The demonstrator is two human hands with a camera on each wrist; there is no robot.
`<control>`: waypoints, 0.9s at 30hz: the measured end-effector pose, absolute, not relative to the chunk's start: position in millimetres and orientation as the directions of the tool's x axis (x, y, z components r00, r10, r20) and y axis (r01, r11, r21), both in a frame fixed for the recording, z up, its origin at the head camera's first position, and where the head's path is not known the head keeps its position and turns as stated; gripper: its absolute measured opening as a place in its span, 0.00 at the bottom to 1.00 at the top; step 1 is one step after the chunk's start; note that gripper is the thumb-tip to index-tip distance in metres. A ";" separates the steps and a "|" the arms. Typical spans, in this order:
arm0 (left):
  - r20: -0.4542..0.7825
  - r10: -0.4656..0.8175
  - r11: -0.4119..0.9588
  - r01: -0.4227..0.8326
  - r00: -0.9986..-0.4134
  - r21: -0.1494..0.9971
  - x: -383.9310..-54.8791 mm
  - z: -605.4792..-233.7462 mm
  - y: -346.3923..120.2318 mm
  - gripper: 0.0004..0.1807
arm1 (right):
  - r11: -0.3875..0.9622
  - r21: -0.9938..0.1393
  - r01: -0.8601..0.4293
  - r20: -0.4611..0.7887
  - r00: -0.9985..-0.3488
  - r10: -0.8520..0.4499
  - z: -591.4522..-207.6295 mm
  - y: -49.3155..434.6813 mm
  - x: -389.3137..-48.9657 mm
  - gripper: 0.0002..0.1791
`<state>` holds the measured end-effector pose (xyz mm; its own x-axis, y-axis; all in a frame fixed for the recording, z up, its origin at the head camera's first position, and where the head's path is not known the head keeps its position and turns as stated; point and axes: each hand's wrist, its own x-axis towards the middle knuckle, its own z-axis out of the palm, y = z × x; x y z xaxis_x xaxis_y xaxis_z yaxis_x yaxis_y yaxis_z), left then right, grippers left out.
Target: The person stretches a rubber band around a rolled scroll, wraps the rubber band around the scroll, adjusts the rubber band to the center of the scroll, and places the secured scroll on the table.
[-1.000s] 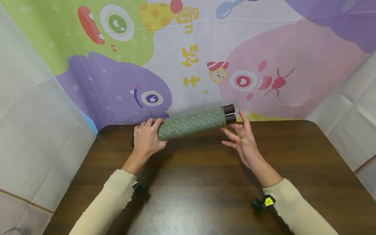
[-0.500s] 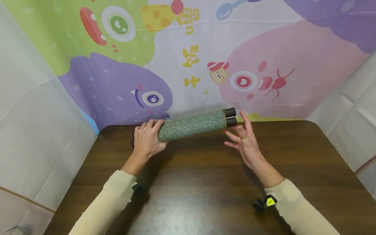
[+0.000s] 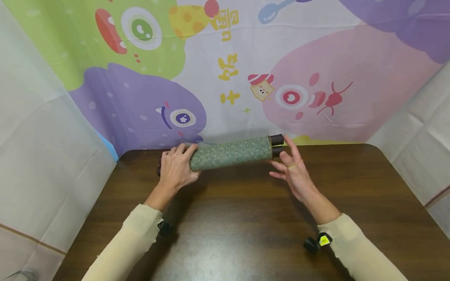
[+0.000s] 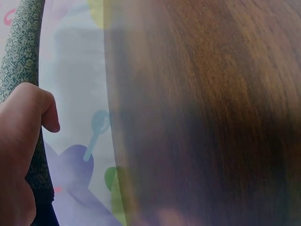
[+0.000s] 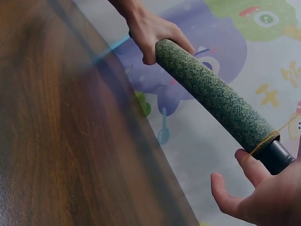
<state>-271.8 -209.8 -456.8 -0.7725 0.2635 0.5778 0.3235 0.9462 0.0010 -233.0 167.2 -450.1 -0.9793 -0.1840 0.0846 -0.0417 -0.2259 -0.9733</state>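
1. Head view. The left hand (image 3: 177,166) grips a rolled-up scroll (image 3: 232,153) near its left end, from above. The scroll, covered in green patterned cloth, is held at the far edge of the wooden table (image 3: 225,230), in front of a printed cartoon backdrop (image 3: 133,101). It lies crosswise, with its right end slightly higher in the frame.

2. Same view. The right hand (image 3: 295,171) is well apart from the left, at the opposite end of the scroll. Its fingers are spread, with the palm toward the camera. Contact with the dark rod ends (image 3: 277,139) cannot be confirmed from here. Only this view shows a pair of rod ends at each end of the scroll, both pale sleeves (image 3: 130,238) and the wrist-worn devices (image 3: 311,245).

3. Left wrist view. The scroll runs along the left border, the left hand clamped on it. One digit bends across the cloth, its tip projecting past the edge. The cover's pale floral figures on a dark ground are clearly legible.

4. Right wrist view. This view best reveals a thin yellow cord (image 5: 266,141) at the right end of the scroll. The cord passes across the cover's edge and meets a fingertip of the right hand; whether it is pinched cannot be determined. The left hand's grip at the far end is also visible.
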 end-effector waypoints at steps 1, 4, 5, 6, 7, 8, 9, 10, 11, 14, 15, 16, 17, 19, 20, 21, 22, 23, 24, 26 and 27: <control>0.578 0.268 0.946 0.325 -0.771 -0.004 -271.7 -456.7 -210.1 0.42 | -0.216 -0.976 -0.035 0.076 -0.979 -0.187 -449.9 167.8 -233.2 0.54; 0.575 0.280 0.943 0.332 -0.768 -0.015 -271.5 -456.6 -210.9 0.42 | -0.197 -0.980 -0.017 0.056 -0.980 -0.193 -448.8 169.0 -233.7 0.53; 0.575 0.285 0.942 0.335 -0.767 -0.019 -271.5 -456.6 -211.1 0.42 | -0.191 -0.982 -0.012 0.049 -0.980 -0.195 -448.4 169.3 -233.8 0.53; 0.575 0.289 0.941 0.339 -0.765 -0.021 -271.4 -456.4 -211.1 0.42 | -0.184 -0.983 -0.006 0.043 -0.979 -0.197 -448.1 169.7 -233.9 0.52; 0.576 0.292 0.940 0.341 -0.764 -0.024 -271.4 -456.3 -211.3 0.42 | -0.180 -0.984 -0.001 0.037 -0.979 -0.200 -447.7 169.9 -233.9 0.52; 0.577 0.295 0.938 0.344 -0.761 -0.026 -271.7 -456.6 -211.5 0.42 | -0.177 -0.984 0.006 0.030 -0.979 -0.200 -447.1 169.9 -233.8 0.51; 0.578 0.298 0.938 0.346 -0.759 -0.029 -272.0 -456.9 -211.7 0.42 | -0.170 -0.985 0.012 0.023 -0.979 -0.201 -446.7 170.1 -233.8 0.50; 0.579 0.301 0.937 0.348 -0.758 -0.031 -272.1 -456.9 -212.0 0.41 | -0.167 -0.986 0.019 0.016 -0.979 -0.202 -446.5 170.3 -234.0 0.50; 0.579 0.305 0.936 0.351 -0.756 -0.035 -272.0 -456.9 -212.3 0.41 | -0.163 -0.986 0.024 0.010 -0.979 -0.205 -446.5 170.8 -234.4 0.49; 0.581 0.319 0.931 0.361 -0.749 -0.046 -272.0 -457.1 -213.6 0.41 | -0.160 -0.986 0.038 -0.001 -0.975 -0.221 -446.7 172.5 -235.6 0.48; 0.580 0.323 0.930 0.364 -0.748 -0.049 -271.8 -456.8 -214.0 0.41 | -0.163 -0.986 0.042 -0.004 -0.974 -0.227 -446.8 173.4 -236.2 0.47; 0.578 0.328 0.929 0.368 -0.747 -0.052 -271.5 -456.5 -214.4 0.41 | -0.170 -0.984 0.046 -0.004 -0.972 -0.236 -446.7 174.2 -236.8 0.47; 0.578 0.333 0.927 0.371 -0.746 -0.055 -271.3 -456.5 -214.8 0.41 | -0.172 -0.984 0.048 -0.005 -0.969 -0.247 -447.2 175.3 -237.6 0.47; 0.575 0.339 0.924 0.377 -0.745 -0.056 -270.9 -456.5 -215.7 0.42 | -0.178 -0.983 0.054 -0.006 -0.965 -0.263 -446.9 177.2 -238.6 0.46; 0.574 0.342 0.923 0.380 -0.744 -0.056 -270.8 -456.4 -216.1 0.42 | -0.182 -0.982 0.057 -0.006 -0.963 -0.271 -447.1 178.3 -239.3 0.45; 0.573 0.344 0.922 0.383 -0.744 -0.057 -270.6 -456.4 -216.4 0.42 | -0.181 -0.982 0.057 -0.004 -0.959 -0.282 -447.3 179.2 -239.7 0.45; 0.573 0.347 0.920 0.387 -0.742 -0.057 -270.6 -456.5 -216.5 0.42 | -0.179 -0.982 0.057 -0.003 -0.956 -0.293 -447.5 180.0 -240.1 0.45; 0.573 0.350 0.919 0.391 -0.741 -0.055 -270.5 -456.4 -216.7 0.42 | -0.178 -0.982 0.057 0.000 -0.952 -0.305 -447.9 180.5 -240.3 0.45; 0.573 0.352 0.917 0.394 -0.740 -0.054 -270.4 -456.5 -216.7 0.42 | -0.181 -0.982 0.057 0.002 -0.950 -0.313 -448.4 180.9 -240.4 0.44; 0.574 0.356 0.915 0.400 -0.738 -0.053 -270.4 -456.7 -216.5 0.42 | -0.190 -0.980 0.061 0.004 -0.947 -0.323 -448.9 180.2 -240.2 0.44; 0.574 0.358 0.914 0.403 -0.737 -0.051 -270.4 -456.9 -216.4 0.42 | -0.196 -0.979 0.062 0.005 -0.946 -0.325 -449.3 179.6 -240.2 0.43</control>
<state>-270.4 -216.4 -456.9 -0.7365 0.3576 0.5742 0.4034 0.9136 -0.0514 -240.2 179.6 -449.3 -0.9457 -0.3250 0.0050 0.0623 -0.1963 -0.9786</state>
